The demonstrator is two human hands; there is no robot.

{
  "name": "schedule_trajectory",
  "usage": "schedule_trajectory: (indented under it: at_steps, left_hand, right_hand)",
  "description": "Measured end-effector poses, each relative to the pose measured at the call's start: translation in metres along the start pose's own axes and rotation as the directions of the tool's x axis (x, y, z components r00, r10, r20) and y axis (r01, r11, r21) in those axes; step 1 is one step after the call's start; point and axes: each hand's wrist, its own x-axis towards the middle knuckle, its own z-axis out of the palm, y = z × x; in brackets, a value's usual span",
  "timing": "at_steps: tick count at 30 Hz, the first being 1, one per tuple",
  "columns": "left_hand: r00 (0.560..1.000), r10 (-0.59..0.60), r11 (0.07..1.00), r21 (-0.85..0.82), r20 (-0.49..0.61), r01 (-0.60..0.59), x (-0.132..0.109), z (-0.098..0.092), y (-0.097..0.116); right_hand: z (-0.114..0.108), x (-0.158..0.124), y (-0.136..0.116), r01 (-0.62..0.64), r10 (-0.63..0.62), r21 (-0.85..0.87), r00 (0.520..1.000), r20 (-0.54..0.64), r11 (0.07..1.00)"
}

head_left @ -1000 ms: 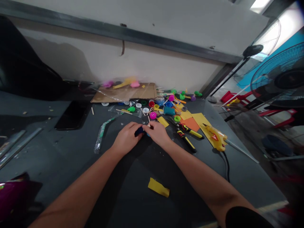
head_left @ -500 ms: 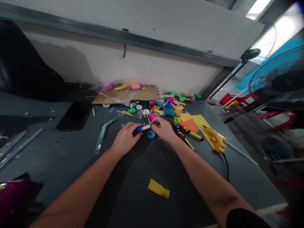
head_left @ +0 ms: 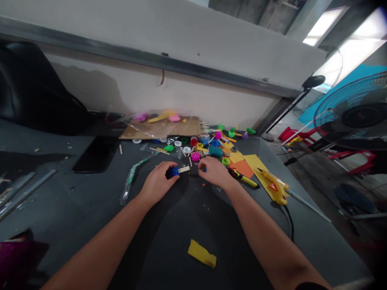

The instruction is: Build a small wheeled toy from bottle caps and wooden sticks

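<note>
My left hand (head_left: 159, 183) is closed around a dark blue bottle cap (head_left: 173, 172) with a short wooden stick (head_left: 183, 169) poking out to the right. My right hand (head_left: 214, 172) rests just to the right of it on the dark table (head_left: 169, 225), fingers curled over a small light blue cap (head_left: 204, 169) that barely shows. A small gap separates the stick's tip from my right fingers.
Several coloured caps and sticks (head_left: 205, 143) lie behind my hands, by a cardboard sheet (head_left: 165, 128). Yellow and orange paper (head_left: 244, 161), a cutter (head_left: 244, 178) and a yellow glue gun (head_left: 273, 183) lie to the right. A black phone (head_left: 95, 154) is at left, a yellow scrap (head_left: 202, 253) nearer me.
My hands have drawn apart: the right let go of the stick and moved right over the light blue cap. The left keeps the dark blue cap with the stick.
</note>
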Motion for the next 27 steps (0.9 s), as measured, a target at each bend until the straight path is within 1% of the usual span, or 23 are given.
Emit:
schedule_trajectory:
  at_steps: [2,4,6,8,10,12,13,15,17,20,22,24,27]
  left_hand:
    - [1.0,0.003,1.0,-0.01,0.001,-0.003,0.0,0.0,0.0]
    - [1.0,0.011,1.0,-0.012,0.012,-0.011,0.0,0.001,0.001]
    - [1.0,0.019,1.0,-0.005,0.024,-0.019,0.0,0.0,0.002]
    - [0.999,0.025,1.0,0.007,0.033,-0.025,0.0,0.0,0.003]
    - [0.999,0.031,0.999,0.018,0.043,-0.031,0.0,0.0,0.004]
    - [0.997,0.046,0.999,0.023,0.058,-0.047,0.0,0.0,0.004]
    - [0.996,0.057,0.998,0.022,0.067,-0.058,0.0,0.0,0.005]
    - [0.994,0.078,0.997,0.01,0.081,-0.08,0.0,0.001,0.005]
    - [0.991,0.097,0.995,-0.004,0.088,-0.097,-0.001,0.001,0.004]
    - [0.99,0.102,0.995,0.006,0.096,-0.103,-0.001,0.002,0.002]
    - [0.99,0.097,0.994,0.033,0.101,-0.101,-0.001,0.002,0.0]
    - [0.99,0.099,0.993,0.057,0.102,-0.105,-0.001,0.003,-0.002]
    - [0.99,0.107,0.991,0.075,0.095,-0.114,-0.001,0.004,-0.003]
  right_hand:
    - [-0.006,0.001,0.007,-0.078,0.075,-0.08,0.996,-0.04,0.994]
    - [-0.011,0.001,0.006,-0.119,0.108,-0.103,0.988,-0.11,0.988]
    - [-0.012,0.0,-0.002,-0.126,0.12,-0.02,0.976,-0.182,0.992]
    - [-0.01,-0.001,-0.014,-0.12,0.14,0.113,0.972,-0.187,0.986]
    - [-0.002,-0.001,-0.026,-0.139,0.168,0.214,0.978,-0.12,0.967]
    - [0.007,-0.001,-0.034,-0.199,0.209,0.302,0.978,0.002,0.932]
    - [0.012,-0.001,-0.036,-0.243,0.231,0.356,0.97,0.077,0.902]
    - [0.019,0.0,-0.038,-0.339,0.264,0.477,0.94,0.218,0.811]
    - [0.021,0.001,-0.038,-0.408,0.28,0.578,0.912,0.3,0.707]
    - [0.02,0.001,-0.037,-0.475,0.31,0.658,0.88,0.36,0.585]
    - [0.017,0.001,-0.037,-0.505,0.318,0.673,0.863,0.393,0.54]
    - [0.016,0.001,-0.036,-0.508,0.313,0.678,0.861,0.401,0.531]
    - [0.017,0.001,-0.035,-0.49,0.297,0.678,0.872,0.389,0.548]
